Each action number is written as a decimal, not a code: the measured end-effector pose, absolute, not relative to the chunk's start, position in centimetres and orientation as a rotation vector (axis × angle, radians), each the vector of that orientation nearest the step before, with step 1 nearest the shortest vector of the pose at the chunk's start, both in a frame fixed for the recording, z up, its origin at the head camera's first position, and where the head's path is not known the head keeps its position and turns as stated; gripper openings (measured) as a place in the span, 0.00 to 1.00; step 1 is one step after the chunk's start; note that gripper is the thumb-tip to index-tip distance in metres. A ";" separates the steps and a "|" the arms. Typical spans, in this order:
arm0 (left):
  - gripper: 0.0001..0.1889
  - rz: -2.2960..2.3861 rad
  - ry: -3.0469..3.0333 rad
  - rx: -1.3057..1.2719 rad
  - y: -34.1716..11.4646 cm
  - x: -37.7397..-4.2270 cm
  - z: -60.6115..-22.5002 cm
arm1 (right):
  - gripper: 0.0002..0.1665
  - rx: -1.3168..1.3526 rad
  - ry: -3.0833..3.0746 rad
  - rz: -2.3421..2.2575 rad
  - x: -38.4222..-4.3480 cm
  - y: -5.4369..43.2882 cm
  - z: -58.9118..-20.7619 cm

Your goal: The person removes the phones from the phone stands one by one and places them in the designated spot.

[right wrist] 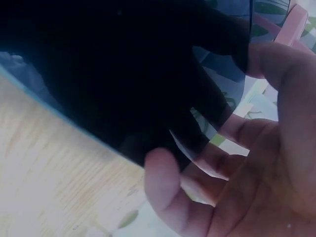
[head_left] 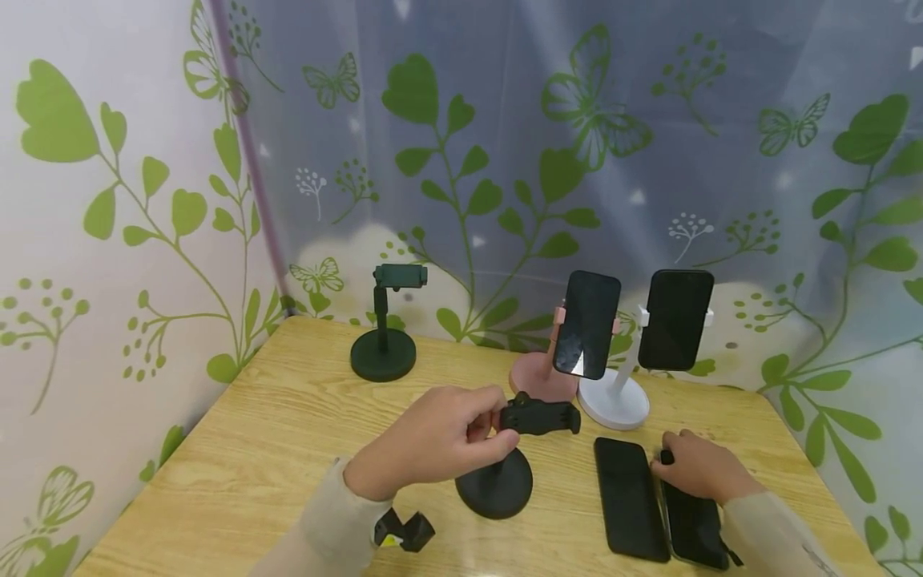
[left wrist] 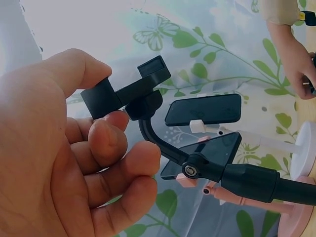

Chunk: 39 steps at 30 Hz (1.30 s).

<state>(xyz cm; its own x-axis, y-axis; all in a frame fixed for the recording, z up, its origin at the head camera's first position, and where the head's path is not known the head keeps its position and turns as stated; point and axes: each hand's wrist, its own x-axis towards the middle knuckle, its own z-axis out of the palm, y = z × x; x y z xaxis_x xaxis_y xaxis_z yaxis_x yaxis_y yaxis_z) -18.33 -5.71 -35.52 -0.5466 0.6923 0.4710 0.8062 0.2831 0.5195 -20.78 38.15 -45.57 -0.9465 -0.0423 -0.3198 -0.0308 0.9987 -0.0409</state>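
Note:
My left hand (head_left: 443,437) pinches one end of the clamp of a black phone stand (head_left: 496,490), whose round base sits on the table. The left wrist view shows thumb and fingertips on the clamp end (left wrist: 101,98), with the clamp holding no phone. To the right, my right hand (head_left: 701,465) grips the far end of a black smartphone (head_left: 694,521) lying on the table. In the right wrist view, fingertips (right wrist: 163,165) are at the edges of its dark glossy screen (right wrist: 123,89). Another black smartphone (head_left: 630,501) lies just left of it, screen up.
Behind my hands stand a pink phone stand (head_left: 530,375) and a white one (head_left: 613,405), each holding a smartphone upright. A dark green stand (head_left: 382,357) without a phone is at the back left. Patterned curtains (head_left: 476,104) border the wooden table (head_left: 231,449).

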 end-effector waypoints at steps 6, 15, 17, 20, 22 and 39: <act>0.10 -1.119 -2.395 -1.415 -5.7 -18.3 -35.6 | 0.40 -0.064 2.786 -0.015 -20.8 38.0 -45.6; 0.12 -1.103 -2.388 -1.435 -5.7 -18.2 -35.4 | 0.39 -0.024 2.761 -0.094 -20.8 37.7 -45.3; 0.11 -1.095 -2.383 -1.437 -5.7 -18.2 -35.4 | 0.38 -0.032 2.764 -0.092 -20.7 37.7 -45.2; 0.11 -1.086 -2.378 -1.436 -5.7 -18.2 -35.4 | 0.34 -0.054 2.782 -0.109 -20.7 37.7 -45.2; 0.11 -1.080 -2.376 -1.436 -5.7 -18.2 -35.4 | 0.31 -0.069 2.794 -0.127 -20.6 37.7 -45.2; 0.11 -1.063 -2.385 -1.429 -5.9 -18.4 -35.5 | 0.29 -0.131 2.838 -0.095 -20.4 37.9 -45.7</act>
<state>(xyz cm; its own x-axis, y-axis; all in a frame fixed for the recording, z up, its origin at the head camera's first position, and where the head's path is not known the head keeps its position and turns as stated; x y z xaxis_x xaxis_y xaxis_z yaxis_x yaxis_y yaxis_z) -18.36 -5.87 -35.50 -0.5283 0.7057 0.4722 0.8230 0.2887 0.4892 -20.42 37.90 -45.70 -0.9516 -0.0999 -0.2907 -0.0803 0.9937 -0.0786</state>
